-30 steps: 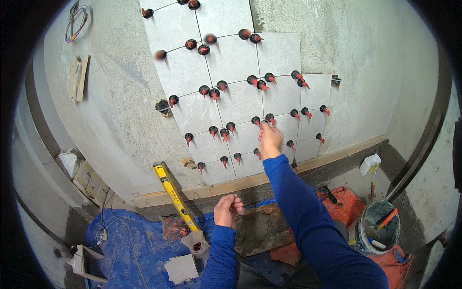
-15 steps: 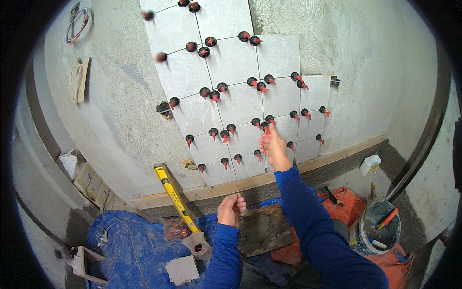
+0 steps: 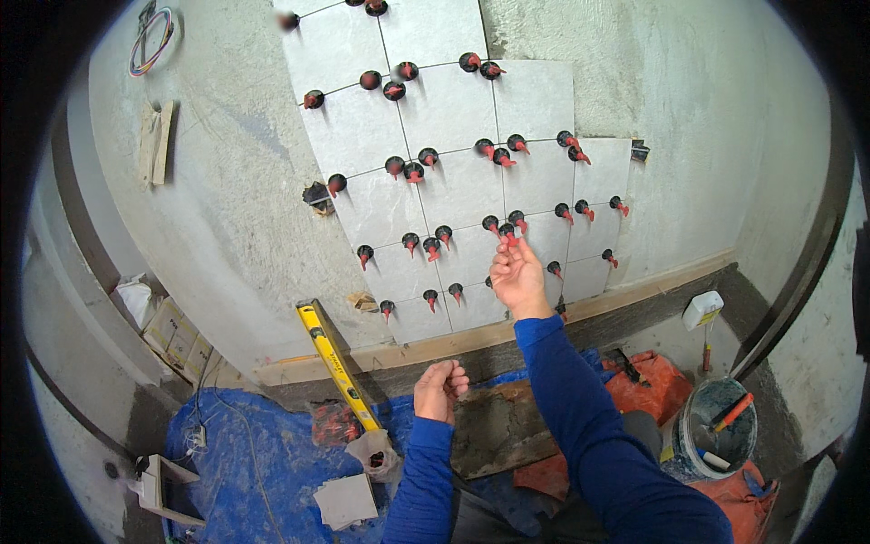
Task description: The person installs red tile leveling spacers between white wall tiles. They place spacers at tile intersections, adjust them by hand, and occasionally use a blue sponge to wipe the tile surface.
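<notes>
At left, a creased blue sheet (image 3: 227, 453) covers the floor and a slim yellow level (image 3: 332, 352) leans on the rough grey wall (image 3: 240, 199). The left hand (image 3: 439, 392) stays low, much as a second ago, fingers curled toward the thumb; whether they hold anything I cannot tell. Higher up, the right hand (image 3: 519, 276) has turned at the wrist, uncovering the clip (image 3: 507, 232) it hid then; its fingers pinch the red handle below the round black cap, on a joint between pale, square tiles (image 3: 462, 199). Farther right stands a round, smeared bucket (image 3: 742, 446).
</notes>
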